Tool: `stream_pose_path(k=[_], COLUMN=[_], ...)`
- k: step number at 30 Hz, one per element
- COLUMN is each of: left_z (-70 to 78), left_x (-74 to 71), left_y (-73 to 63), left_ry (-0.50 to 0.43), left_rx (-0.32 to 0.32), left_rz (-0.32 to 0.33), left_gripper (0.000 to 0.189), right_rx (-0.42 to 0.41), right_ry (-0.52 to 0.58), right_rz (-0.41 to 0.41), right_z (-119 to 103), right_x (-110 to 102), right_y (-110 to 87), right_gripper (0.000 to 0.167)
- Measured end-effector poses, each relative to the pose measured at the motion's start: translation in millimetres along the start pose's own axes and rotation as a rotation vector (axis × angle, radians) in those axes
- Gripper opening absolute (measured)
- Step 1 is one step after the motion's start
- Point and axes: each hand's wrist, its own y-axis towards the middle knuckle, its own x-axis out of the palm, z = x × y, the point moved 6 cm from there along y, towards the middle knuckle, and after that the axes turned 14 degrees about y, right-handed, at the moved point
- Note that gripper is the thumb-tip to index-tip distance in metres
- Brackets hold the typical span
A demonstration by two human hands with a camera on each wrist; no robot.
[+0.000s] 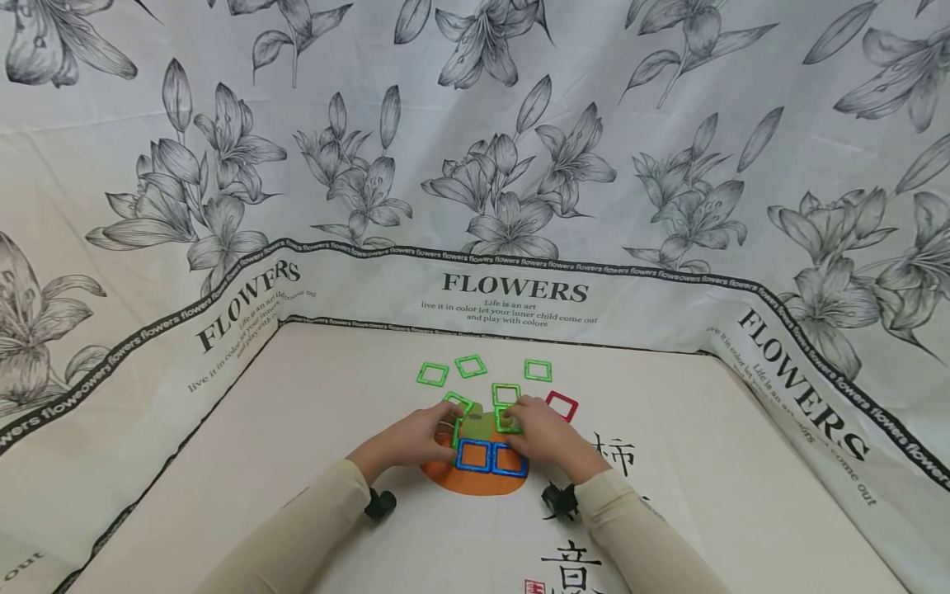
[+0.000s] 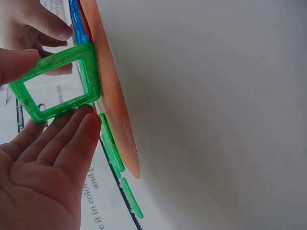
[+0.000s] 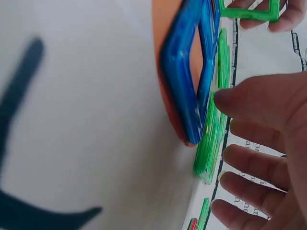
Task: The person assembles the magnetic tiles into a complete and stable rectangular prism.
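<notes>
**Green frame pinched on edge at the left of the blue pair**

My left hand (image 1: 423, 435) has its grip clamped on a green frame (image 2: 62, 56), thumb on the near edge, fingertips on the far one. It stands upright just beside the left blue frame (image 1: 472, 469); whether they touch I can't tell. That one lies side by side with the right blue frame (image 1: 510, 473) on the orange print (image 1: 475, 487) of the worktop (image 1: 319, 396).

To do this well, I judge, I should pinch only the rim, hold it square, and bring the lower edge evenly along the blue side without nudging the pair.

My right hand (image 1: 547, 435) is at the right, thumb and fingers apart around another green frame (image 1: 507, 429), clasping nothing that I can make out. My forearms reach in from near left and near right, angling inward; the left fingers lie nearly straight.
</notes>
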Motion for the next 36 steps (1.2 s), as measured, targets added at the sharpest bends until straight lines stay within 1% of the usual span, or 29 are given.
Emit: stream_pose_path(k=[4, 8, 14, 22, 29, 36], left_z=[-0.9, 0.2, 2.9, 3.6, 3.1, 1.6], left_x=[0.6, 0.4, -0.8, -1.1, -1.6, -0.7], left_y=[0.7, 0.0, -1.7, -2.7, -2.9, -2.3], left_ry=[0.0, 0.0, -0.016, -0.013, -0.016, -0.016], left_rx=[0.0, -0.002, -0.01, -0.019, -0.013, -0.009], left_rz=[0.0, -0.001, -0.009, -0.011, -0.008, -0.01], left_gripper=[0.061, 0.06, 0.06, 0.06, 0.059, 0.06], right_rx=[0.042, 0.054, 0.07, 0.076, 0.075, 0.103], right_ry=[-0.005, -0.012, -0.038, 0.001, -0.034, -0.023], right_rz=[-0.025, -0.049, -0.083, -0.097, -0.106, -0.12], right_z=[1.6, 3.2, 8.3, 5.6, 6.8, 2.4], right_x=[-1.8, -2.5, 0.3, -3.4, -3.1, -2.4], right_y=[3.9, 7.8, 12.8, 16.7, 21.4, 24.0], right_gripper=[0.039, 0.046, 0.05, 0.048, 0.044, 0.042])
